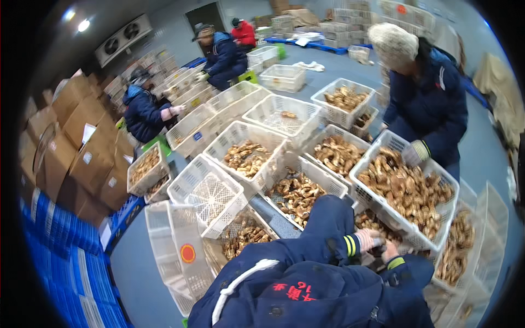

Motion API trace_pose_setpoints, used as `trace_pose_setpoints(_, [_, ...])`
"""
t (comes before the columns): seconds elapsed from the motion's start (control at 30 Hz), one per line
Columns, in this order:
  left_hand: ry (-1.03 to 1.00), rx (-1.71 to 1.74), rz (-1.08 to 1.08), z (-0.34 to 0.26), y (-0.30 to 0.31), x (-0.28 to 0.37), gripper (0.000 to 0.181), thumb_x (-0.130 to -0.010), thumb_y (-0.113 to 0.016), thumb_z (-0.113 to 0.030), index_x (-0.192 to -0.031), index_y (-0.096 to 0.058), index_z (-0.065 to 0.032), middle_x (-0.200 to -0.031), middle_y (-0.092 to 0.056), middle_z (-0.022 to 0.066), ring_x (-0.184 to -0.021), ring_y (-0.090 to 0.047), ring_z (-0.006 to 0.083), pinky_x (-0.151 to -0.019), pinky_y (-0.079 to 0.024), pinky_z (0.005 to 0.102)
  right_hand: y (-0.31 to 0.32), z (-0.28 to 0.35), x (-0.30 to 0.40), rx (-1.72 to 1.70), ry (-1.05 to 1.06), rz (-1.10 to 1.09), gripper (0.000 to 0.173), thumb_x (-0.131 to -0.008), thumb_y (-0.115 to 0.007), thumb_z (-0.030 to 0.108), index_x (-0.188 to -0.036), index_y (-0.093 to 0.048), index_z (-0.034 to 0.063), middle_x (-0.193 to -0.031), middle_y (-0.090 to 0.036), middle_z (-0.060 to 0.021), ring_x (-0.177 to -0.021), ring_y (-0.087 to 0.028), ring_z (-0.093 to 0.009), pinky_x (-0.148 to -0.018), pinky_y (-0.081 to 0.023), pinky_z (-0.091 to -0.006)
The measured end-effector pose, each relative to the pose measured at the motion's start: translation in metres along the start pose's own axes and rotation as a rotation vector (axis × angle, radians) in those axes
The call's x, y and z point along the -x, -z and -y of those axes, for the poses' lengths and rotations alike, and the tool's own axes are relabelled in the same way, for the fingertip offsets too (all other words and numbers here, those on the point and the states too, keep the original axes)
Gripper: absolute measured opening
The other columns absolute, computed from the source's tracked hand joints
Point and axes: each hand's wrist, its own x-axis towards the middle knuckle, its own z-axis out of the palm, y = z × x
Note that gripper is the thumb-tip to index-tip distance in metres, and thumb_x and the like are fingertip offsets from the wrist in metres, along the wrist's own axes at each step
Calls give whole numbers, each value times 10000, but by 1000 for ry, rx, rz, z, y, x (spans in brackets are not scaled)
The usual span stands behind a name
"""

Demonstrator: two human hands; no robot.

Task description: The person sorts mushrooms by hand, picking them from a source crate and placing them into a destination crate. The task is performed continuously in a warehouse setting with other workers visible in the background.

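My left hand (366, 239), in a glove with a striped cuff, reaches in front of my body at the lower right. Close by, almost touching it, is my right hand (389, 251). A small dark thing (378, 249) lies between the two hands, too blurred to name; whether the fingers close on it is unclear. Beneath and behind them, brown mushrooms (371, 221) fill a crate partly hidden by my sleeves. Just beyond, a white plastic crate (396, 209) heaped with brown mushrooms (404, 186) sits tilted on top of other crates.
A co-worker (426, 94) leans over the heaped crate, one gloved hand (415, 153) on its mushrooms. Mushroom crates (303, 164) and a nearly bare crate (209, 197) stand before me. Cardboard boxes (82, 151) and blue stacks (69, 262) line the left. Other people (143, 106) sit farther off.
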Motion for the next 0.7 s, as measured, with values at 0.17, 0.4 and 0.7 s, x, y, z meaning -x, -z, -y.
trace_pose_setpoints(0.17, [-385,-568,-55,23,9,-9,281,-896,-471,-161,-1131,-595,-69,-1140,-589,175,-973,-606,328,-845,-507,383,2,-62,-10,942,283,468,235,-784,-544,146,-978,-659,78,-985,-659,-126,-976,-600,-303,-846,-484,-385])
trace_pose_setpoints(0.4, [-725,-448,58,43,-24,-16,356,-809,-486,-50,-1153,-574,-71,-1095,-597,171,-983,-601,325,-820,-503,378,0,-5,-2,690,0,287,254,-821,-515,186,-1043,-612,111,-995,-624,-142,-971,-584,-321,-822,-485,-404])
trace_pose_setpoints(0.7, [44,400,-13,99,-11,-6,261,-831,-610,-178,-1066,-616,-66,-926,-655,91,-792,-632,217,-670,-528,326,-22,-67,3,673,99,330,227,-861,-454,241,-990,-620,155,-929,-584,-165,-859,-593,-376,-698,-489,-456])
